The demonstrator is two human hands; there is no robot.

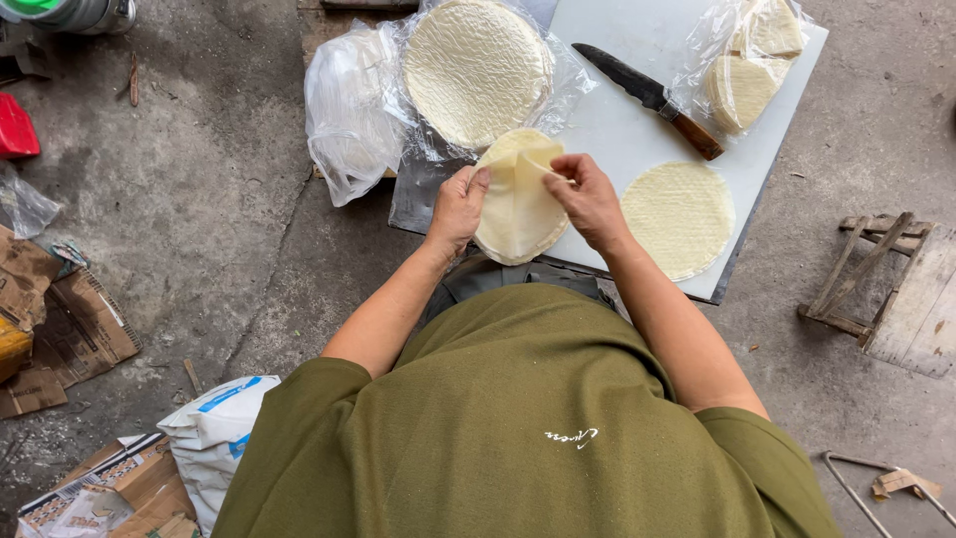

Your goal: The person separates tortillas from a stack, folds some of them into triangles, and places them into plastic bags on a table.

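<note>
We see soft, even daylight across the whole view, with no clear single source; shadows are faint, only a thin one under the white cutting board (637, 120) edge and beneath the wooden stool (886, 289); the board is bright but not blown out; mild glare glints on the plastic bags (349, 110); focus is sharp at the centre; the edges bend slightly, as with a wide lens; the corners look a little softer.

Two hands (457, 207) (590, 202), one knife (652, 99), one board (637, 139), three wrapper stacks (475, 68) (518, 204) (677, 217), two bags (347, 105) (749, 62)
</note>
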